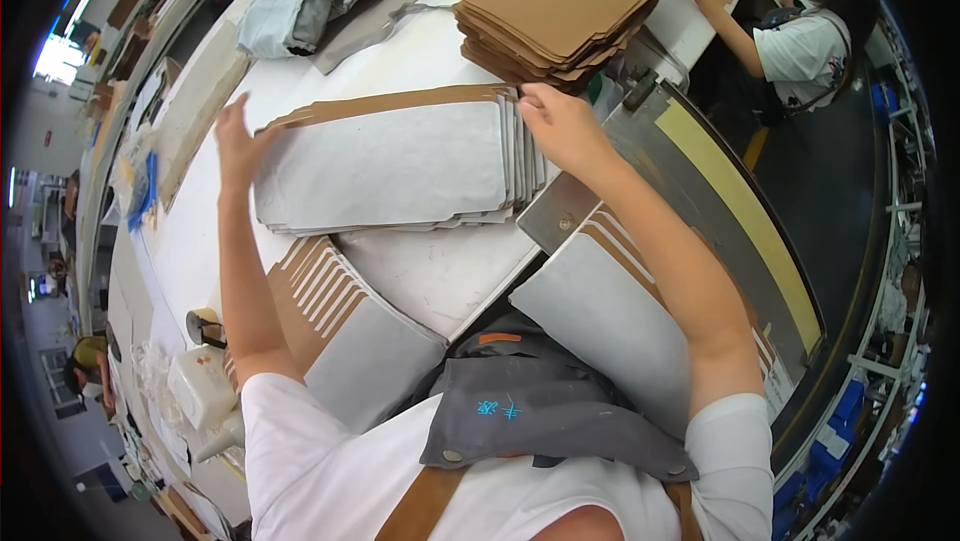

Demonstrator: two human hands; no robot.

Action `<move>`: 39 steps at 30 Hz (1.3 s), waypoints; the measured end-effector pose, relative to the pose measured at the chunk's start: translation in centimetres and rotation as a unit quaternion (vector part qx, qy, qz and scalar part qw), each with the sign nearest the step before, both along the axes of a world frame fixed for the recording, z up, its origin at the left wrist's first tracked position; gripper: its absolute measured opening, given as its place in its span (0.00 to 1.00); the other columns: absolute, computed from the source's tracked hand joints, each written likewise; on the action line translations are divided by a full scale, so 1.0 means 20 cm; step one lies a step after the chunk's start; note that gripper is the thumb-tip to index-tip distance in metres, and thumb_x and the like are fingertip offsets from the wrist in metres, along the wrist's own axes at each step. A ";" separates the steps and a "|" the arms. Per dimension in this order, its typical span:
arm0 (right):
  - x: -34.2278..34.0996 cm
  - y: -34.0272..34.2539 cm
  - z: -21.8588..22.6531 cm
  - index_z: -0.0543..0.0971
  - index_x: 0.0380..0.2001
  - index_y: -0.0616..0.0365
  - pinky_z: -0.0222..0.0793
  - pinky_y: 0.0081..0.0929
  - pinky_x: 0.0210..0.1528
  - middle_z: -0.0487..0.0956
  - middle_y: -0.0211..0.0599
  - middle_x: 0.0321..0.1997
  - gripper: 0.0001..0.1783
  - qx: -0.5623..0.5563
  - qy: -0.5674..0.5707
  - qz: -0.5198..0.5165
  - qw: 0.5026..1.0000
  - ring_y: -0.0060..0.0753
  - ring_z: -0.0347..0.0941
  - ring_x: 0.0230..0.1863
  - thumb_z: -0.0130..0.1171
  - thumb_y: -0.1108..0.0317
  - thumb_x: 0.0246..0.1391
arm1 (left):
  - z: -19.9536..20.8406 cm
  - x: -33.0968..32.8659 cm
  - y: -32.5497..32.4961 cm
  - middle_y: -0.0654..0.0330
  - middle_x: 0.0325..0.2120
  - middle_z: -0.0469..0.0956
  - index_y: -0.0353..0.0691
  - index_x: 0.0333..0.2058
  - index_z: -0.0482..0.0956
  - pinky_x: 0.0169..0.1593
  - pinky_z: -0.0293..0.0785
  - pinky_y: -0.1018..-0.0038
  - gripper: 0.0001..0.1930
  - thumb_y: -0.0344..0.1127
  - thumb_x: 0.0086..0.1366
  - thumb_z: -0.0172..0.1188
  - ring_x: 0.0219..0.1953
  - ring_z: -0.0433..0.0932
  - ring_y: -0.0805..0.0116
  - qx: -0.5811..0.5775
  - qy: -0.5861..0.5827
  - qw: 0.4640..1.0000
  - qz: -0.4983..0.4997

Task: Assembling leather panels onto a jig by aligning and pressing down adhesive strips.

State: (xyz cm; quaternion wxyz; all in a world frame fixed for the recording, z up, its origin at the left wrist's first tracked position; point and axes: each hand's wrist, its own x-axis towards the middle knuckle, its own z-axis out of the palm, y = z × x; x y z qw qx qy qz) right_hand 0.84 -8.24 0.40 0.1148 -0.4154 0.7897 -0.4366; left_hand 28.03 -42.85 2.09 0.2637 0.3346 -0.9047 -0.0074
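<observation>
A stack of cardboard sheets, pale grey on top with brown strips along the far edge, lies on the white table before me. Its right end is stepped, with several layers showing. At the left end is my left hand, its fingers apart and the thumb toward the stack's edge. My right hand has its fingers bent at the far right corner, where they meet the sheets. Closer to my body, a fanned set of grey and brown sheets lies to the left, and another fanned set lies under my right forearm.
A tall pile of brown cardboard stands at the far right, with grey plastic bags at the far left. A tape roll and a white jug sit left. Another person works beyond the metal-edged board.
</observation>
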 end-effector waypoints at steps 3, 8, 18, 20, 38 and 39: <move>0.04 0.48 0.14 0.74 0.51 0.64 0.72 0.37 0.49 0.76 0.51 0.51 0.17 0.022 -0.013 0.005 1.000 0.51 0.77 0.47 0.53 0.67 0.60 | 0.02 -0.36 0.53 0.50 0.47 0.76 0.36 0.50 0.76 0.54 0.71 0.64 0.27 0.27 0.48 0.72 0.50 0.75 0.52 0.142 0.057 0.961 -0.230; 0.28 1.26 0.29 0.71 0.56 0.64 0.60 0.41 0.63 0.70 0.48 0.61 0.22 0.146 0.089 -0.049 0.984 0.49 0.63 0.64 0.55 0.70 0.58 | 0.00 -0.61 1.46 0.53 0.47 0.74 0.38 0.50 0.74 0.55 0.70 0.63 0.29 0.30 0.47 0.72 0.50 0.72 0.52 0.283 -0.005 0.784 -0.553; 0.46 1.50 0.08 0.61 0.64 0.61 0.41 0.50 0.71 0.56 0.43 0.72 0.37 0.296 0.173 -0.120 0.932 0.49 0.47 0.73 0.59 0.57 0.55 | 0.05 -0.91 1.87 0.53 0.50 0.70 0.33 0.51 0.73 0.56 0.68 0.61 0.35 0.36 0.43 0.74 0.53 0.68 0.52 0.164 -0.136 0.743 -0.634; 0.43 1.50 0.06 0.62 0.64 0.60 0.42 0.50 0.71 0.56 0.43 0.72 0.37 0.268 0.183 -0.113 0.939 0.49 0.47 0.73 0.60 0.56 0.55 | 0.05 -0.96 1.88 0.53 0.49 0.71 0.33 0.51 0.73 0.56 0.69 0.62 0.35 0.36 0.42 0.74 0.52 0.68 0.53 0.150 -0.132 0.738 -0.644; 0.46 1.54 0.04 0.72 0.55 0.58 0.55 0.43 0.65 0.67 0.37 0.63 0.30 0.120 0.178 -0.174 0.961 0.45 0.57 0.66 0.66 0.63 0.47 | 0.10 -1.02 1.97 0.56 0.31 0.73 0.34 0.39 0.75 0.45 0.71 0.64 0.25 0.31 0.41 0.75 0.39 0.73 0.54 0.118 -0.253 0.727 -0.627; 0.46 1.55 0.04 0.72 0.55 0.58 0.55 0.42 0.64 0.67 0.37 0.63 0.30 0.115 0.181 -0.172 0.961 0.44 0.58 0.65 0.67 0.63 0.47 | 0.10 -1.02 1.97 0.56 0.30 0.74 0.35 0.35 0.76 0.43 0.71 0.65 0.21 0.30 0.42 0.74 0.37 0.73 0.54 0.136 -0.250 0.709 -0.645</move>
